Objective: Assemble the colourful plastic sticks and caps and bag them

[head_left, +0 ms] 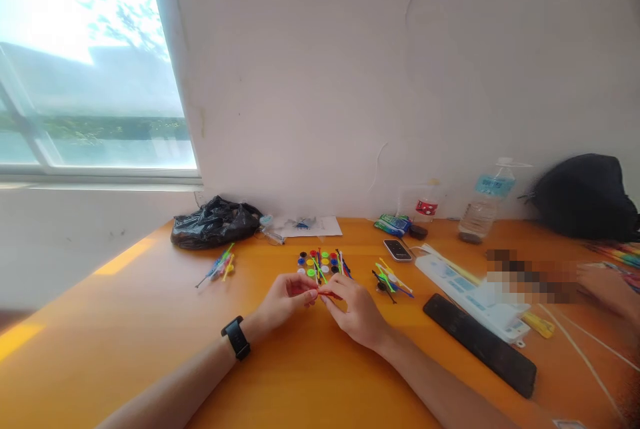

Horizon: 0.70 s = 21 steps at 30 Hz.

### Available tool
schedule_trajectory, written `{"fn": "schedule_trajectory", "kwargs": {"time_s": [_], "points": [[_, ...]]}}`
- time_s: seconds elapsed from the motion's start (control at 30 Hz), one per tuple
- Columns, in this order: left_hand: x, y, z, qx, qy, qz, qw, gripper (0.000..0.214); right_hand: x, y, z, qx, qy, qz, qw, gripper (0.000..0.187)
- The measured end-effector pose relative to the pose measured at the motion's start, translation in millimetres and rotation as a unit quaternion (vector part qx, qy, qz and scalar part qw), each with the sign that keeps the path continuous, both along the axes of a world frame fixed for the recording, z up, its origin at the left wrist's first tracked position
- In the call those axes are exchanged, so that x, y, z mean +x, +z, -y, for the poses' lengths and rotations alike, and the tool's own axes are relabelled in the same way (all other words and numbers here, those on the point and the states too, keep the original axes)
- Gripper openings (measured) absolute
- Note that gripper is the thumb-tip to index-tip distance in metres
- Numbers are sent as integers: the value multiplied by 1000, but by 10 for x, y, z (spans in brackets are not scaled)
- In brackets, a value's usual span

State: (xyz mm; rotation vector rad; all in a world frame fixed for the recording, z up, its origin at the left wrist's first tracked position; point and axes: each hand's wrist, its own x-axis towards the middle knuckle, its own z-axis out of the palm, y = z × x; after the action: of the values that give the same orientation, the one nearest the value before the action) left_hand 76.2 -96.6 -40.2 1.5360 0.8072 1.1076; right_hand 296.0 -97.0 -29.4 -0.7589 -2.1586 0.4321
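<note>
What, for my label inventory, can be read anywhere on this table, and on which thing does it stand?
No text here can be read.
Blue label on the water bottle: print blurred.
Red label on the small bottle: too small.
Print on the green packet: blurred.
Blue panels on the white strip: too small.
Marks on the paper sheet: unreadable.
The red stick pinched by the left hand and right hand: no marking seen.

You hold a thin red stick (pixel 331 295) nearly level, dipping slightly toward your right, pinched between the fingertips of your left hand (pixel 286 297) and your right hand (pixel 356 314).
</note>
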Motion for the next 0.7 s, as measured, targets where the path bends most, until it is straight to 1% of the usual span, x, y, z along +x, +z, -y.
{"fn": "schedule_trajectory", "kwargs": {"time_s": [0.1,0.2,0.27,0.33,0.43,0.53,0.6,0.7], "points": [[24,21,24,4,19,-20,1000,51,20,18,-25,25,-14,25,999,16],[49,56,70,-8,13,-43,999,55,66,31,-74,17,-33,24,999,19],[58,59,90,-15,4,-52,999,58,122,54,-121,22,-68,21,997,20],[60,37,89,-12,1,-60,998,57,202,95,-180,50,-131,30,990,21],[52,-23,61,13,3,-80,997,53,359,180,-284,95,-239,80,963,21],[43,-65,38,43,4,-111,993,49,514,258,-380,97,-320,170,927,20],[41,-73,37,56,11,-136,989,48,591,288,-425,82,-343,232,907,20],[38,-63,45,60,20,-155,986,46,662,296,-465,52,-351,295,887,22]]}}
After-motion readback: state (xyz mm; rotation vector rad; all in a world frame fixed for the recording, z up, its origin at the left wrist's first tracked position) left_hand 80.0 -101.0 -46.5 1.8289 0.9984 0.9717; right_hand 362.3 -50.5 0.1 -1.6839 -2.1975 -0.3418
